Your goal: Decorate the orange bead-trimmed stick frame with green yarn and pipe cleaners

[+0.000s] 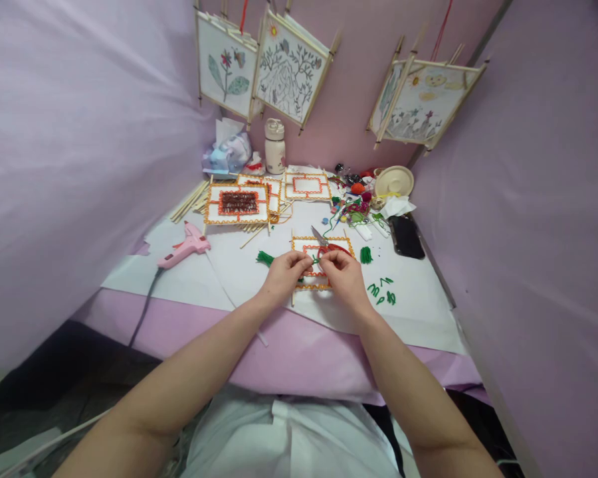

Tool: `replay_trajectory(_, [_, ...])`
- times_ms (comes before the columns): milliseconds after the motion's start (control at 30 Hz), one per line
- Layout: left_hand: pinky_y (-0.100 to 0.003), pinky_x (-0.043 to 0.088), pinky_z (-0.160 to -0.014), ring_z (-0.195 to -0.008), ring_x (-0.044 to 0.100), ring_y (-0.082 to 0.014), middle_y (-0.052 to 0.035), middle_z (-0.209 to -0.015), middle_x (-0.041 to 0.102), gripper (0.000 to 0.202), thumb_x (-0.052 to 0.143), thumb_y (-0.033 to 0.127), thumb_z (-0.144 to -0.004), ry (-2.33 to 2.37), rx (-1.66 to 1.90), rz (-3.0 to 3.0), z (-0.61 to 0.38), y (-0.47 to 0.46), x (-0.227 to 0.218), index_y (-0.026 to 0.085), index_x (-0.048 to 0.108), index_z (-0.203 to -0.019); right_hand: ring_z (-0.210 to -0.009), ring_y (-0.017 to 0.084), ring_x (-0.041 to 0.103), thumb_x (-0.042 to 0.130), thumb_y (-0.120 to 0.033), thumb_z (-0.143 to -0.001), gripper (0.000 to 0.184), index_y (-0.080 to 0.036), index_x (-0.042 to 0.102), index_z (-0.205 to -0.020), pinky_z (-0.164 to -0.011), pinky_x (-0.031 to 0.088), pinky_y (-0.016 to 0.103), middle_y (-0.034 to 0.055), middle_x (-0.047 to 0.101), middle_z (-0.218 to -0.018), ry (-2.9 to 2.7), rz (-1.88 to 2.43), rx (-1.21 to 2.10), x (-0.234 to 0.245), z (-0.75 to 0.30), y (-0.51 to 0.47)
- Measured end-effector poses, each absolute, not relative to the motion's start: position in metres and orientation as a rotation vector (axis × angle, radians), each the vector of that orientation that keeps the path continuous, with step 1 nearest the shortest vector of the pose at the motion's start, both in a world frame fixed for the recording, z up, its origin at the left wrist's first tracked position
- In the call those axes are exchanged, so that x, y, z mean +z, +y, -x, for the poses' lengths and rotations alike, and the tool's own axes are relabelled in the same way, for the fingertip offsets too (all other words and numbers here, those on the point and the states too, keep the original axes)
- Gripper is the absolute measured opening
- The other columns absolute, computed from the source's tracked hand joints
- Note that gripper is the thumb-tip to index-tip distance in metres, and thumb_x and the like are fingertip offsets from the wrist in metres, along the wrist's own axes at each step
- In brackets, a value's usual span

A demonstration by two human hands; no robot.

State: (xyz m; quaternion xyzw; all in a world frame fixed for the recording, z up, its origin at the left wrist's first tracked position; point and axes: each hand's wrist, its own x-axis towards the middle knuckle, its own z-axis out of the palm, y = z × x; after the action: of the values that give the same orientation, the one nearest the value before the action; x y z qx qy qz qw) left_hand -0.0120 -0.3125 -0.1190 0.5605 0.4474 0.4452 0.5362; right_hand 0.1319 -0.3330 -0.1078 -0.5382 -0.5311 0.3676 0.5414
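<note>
Over a panel with an orange and yellow looped border (299, 243), my left hand (288, 271) and my right hand (343, 269) are close together. A short piece of green yarn (316, 260) runs between their pinched fingertips. Scissors with red handles (319, 236) lie on the panel just beyond my fingers, partly hidden by my right hand. A green yarn bundle (264, 258) pokes out left of my left hand. Right of the panel lie a small green yarn coil (366, 255) and several cut green yarn pieces (381, 291).
A pink glue gun (185, 245) lies at left, its cable over the table edge. Behind are bordered panels (238, 203), thin sticks (192, 201), a bottle (275, 146) and a tissue pack (228, 151). At right are a phone (407, 237) and assorted yarn (357, 188). Picture lanterns (292, 70) hang above.
</note>
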Motion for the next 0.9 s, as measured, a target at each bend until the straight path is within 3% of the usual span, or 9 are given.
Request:
replay_trajectory(367, [-0.024, 0.038, -0.058, -0.060, 0.049, -0.0117, -0.0010, -0.068, 0.059, 0.024, 0.052, 0.038, -0.085, 1.166, 1.045, -1.442, 0.017, -0.311, -0.117, 0.017, 0.059, -0.076, -0.050, 0.011, 0.040, 0.063, -0.033, -0.065, 0.014, -0.020, 0.058, -0.067, -0.049, 0.032, 0.025, -0.0050, 0.049, -0.054, -1.038, 1.252, 1.081, -0.098, -0.134, -0.335])
replay_trajectory(500, [-0.027, 0.042, -0.068, -0.066, 0.052, -0.0130, -0.0061, -0.092, 0.065, 0.024, 0.051, 0.036, -0.089, 1.227, 1.215, -1.717, 0.018, -0.322, -0.104, 0.018, 0.063, -0.098, -0.050, 0.012, 0.043, 0.063, -0.035, -0.067, 0.016, -0.020, 0.059, -0.068, -0.049, 0.034, 0.025, -0.0042, 0.051, -0.055, -1.078, 1.260, 1.058, -0.101, -0.135, -0.334])
replay_trajectory(600, [-0.028, 0.044, -0.072, -0.069, 0.052, -0.0126, -0.0106, -0.117, 0.059, 0.031, 0.058, 0.036, -0.086, 1.164, 1.309, -1.960, 0.017, -0.332, -0.098, 0.019, 0.060, -0.112, -0.056, 0.013, 0.048, 0.063, -0.034, -0.069, 0.015, -0.020, 0.061, -0.069, -0.055, 0.039, 0.026, -0.0023, 0.057, -0.062, -1.150, 1.261, 0.980, -0.103, -0.135, -0.335])
replay_trajectory(667, [-0.029, 0.045, -0.073, -0.068, 0.051, -0.0126, -0.0122, -0.123, 0.056, 0.033, 0.060, 0.034, -0.086, 1.113, 1.292, -2.054, 0.016, -0.336, -0.098, 0.020, 0.059, -0.116, -0.059, 0.013, 0.049, 0.062, -0.033, -0.070, 0.014, -0.019, 0.062, -0.069, -0.058, 0.040, 0.026, -0.0011, 0.059, -0.065, -1.192, 1.259, 0.928, -0.104, -0.135, -0.335])
replay_trajectory(767, [-0.031, 0.045, -0.076, -0.066, 0.049, -0.0123, -0.0118, -0.121, 0.057, 0.034, 0.062, 0.030, -0.084, 1.087, 1.227, -2.110, 0.014, -0.338, -0.102, 0.019, 0.058, -0.116, -0.060, 0.013, 0.048, 0.060, -0.031, -0.072, 0.013, -0.019, 0.062, -0.070, -0.058, 0.039, 0.026, -0.0002, 0.059, -0.067, -1.234, 1.260, 0.900, -0.105, -0.134, -0.335])
replay_trajectory(900, [-0.029, 0.043, -0.073, -0.066, 0.049, -0.0121, -0.0070, -0.102, 0.063, 0.030, 0.061, 0.020, -0.077, 1.137, 1.190, -1.980, 0.013, -0.333, -0.105, 0.018, 0.061, -0.107, -0.061, 0.013, 0.048, 0.061, -0.030, -0.072, 0.012, -0.018, 0.062, -0.070, -0.059, 0.039, 0.026, -0.0004, 0.058, -0.067, -1.249, 1.244, 0.895, -0.106, -0.133, -0.334])
